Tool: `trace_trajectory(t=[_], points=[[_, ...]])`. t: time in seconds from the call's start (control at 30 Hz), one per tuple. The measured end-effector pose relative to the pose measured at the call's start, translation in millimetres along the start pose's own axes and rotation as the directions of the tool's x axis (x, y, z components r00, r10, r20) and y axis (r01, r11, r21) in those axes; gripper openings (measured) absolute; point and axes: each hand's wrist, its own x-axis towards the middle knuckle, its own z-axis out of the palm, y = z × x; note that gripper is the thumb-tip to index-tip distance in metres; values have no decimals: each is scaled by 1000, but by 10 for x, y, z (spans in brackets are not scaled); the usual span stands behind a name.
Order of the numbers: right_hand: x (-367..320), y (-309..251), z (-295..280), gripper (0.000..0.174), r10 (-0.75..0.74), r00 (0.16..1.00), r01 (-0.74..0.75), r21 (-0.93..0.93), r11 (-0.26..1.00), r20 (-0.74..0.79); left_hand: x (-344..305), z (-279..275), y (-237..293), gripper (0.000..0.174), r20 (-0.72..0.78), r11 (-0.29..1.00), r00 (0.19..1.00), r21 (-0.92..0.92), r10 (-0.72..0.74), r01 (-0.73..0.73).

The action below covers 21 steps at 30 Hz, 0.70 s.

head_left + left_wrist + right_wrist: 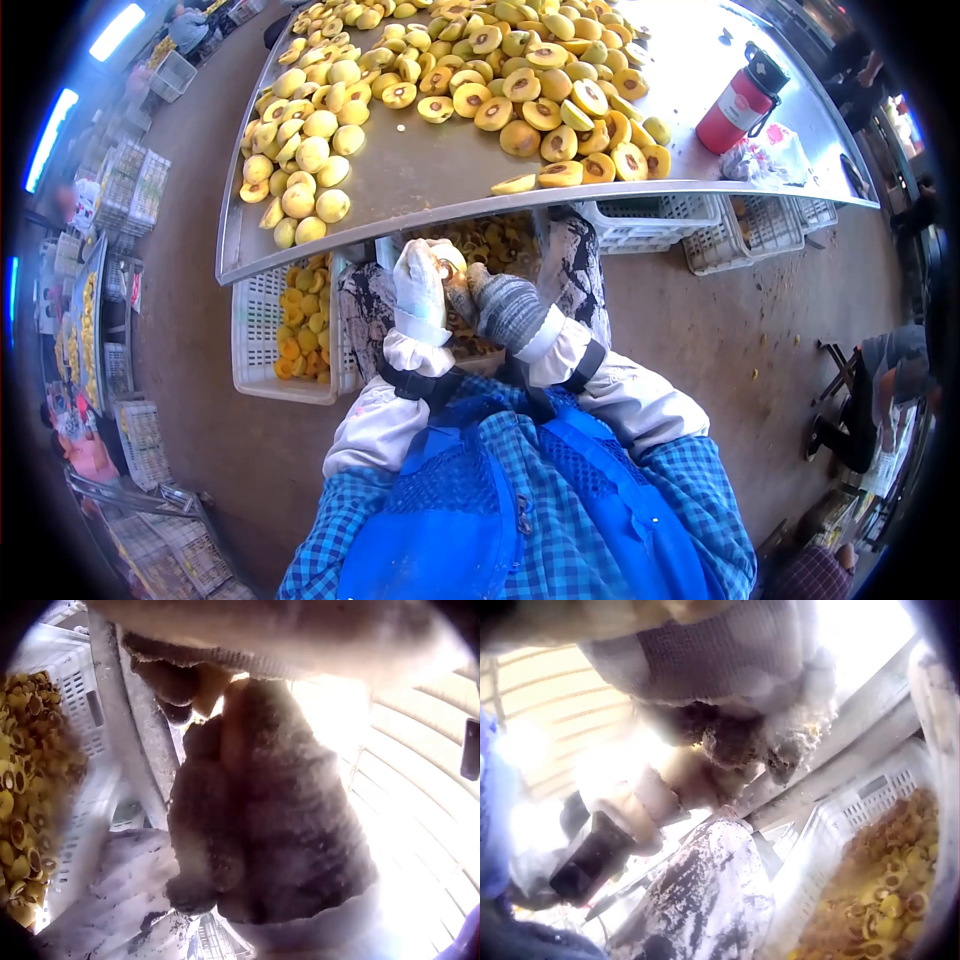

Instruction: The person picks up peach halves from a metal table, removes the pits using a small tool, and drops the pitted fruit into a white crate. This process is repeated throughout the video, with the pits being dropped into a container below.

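Observation:
In a pale work glove, my left hand [419,282] grips a yellow peach half [452,257] just below the table edge. My right hand [508,308], in a grey knit glove, is bent close against the fruit from the right. Its soiled fingertips [462,294] are right at the peach half. I cannot tell whether the right hand holds a tool. In the left wrist view, the right glove [274,802] fills the middle and hides much of the work. Both hands are over a crate between the knees, with cut fruit [495,240] in it.
A metal table [400,165] ahead bears a heap of peach halves [520,85], a red bottle [738,105] and a plastic bag [770,158]. A white crate of yellow fruit [305,325] stands left of the legs. More white crates [650,222] sit under the table at right.

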Motion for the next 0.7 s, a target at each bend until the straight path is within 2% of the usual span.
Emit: trace_trajectory(t=[0.1,0.13,0.23,0.27,0.33,0.37,0.4,0.43,0.5,0.57,0.63,0.67,0.7], points=[[-37,24,-149,47,33,978,-10,-114,993,206,23,-67,67,37,196,988,973,118,-121,99],[-49,111,-102,49,-1,970,39,-149,988,243,49,-99,109,36,293,957,953,290,-75,-14],[-73,149,-144,49,12,936,35,-126,991,352,168,-163,58,34,405,848,842,518,-356,109],[-52,167,-122,46,28,933,13,-113,993,359,203,-161,50,33,364,786,828,602,-428,141],[18,297,62,43,54,958,-76,68,995,281,150,-114,217,43,515,853,840,503,-168,-138],[46,354,146,42,73,967,-114,161,980,242,73,-52,363,47,363,893,881,431,-304,131],[3,334,197,37,48,997,-64,343,937,55,-10,25,537,51,195,887,883,281,-427,367],[-10,340,268,32,2,998,-27,452,892,57,8,-4,233,53,225,987,961,55,-161,152],[-15,413,495,25,-97,994,41,649,760,50,-93,-69,-113,52,135,978,982,-142,-135,154],[-33,503,662,25,-121,982,24,546,837,143,-137,-101,-190,43,95,988,993,-131,-71,83],[-64,449,569,26,-71,973,-81,617,783,218,-176,-62,-130,39,98,991,994,-127,-38,51],[-67,411,499,26,-47,971,-119,642,757,235,-200,-28,-81,36,91,988,992,120,90,-100],[-69,374,428,26,-23,967,-157,666,729,252,-217,0,-54,37,74,995,996,81,51,-57]])
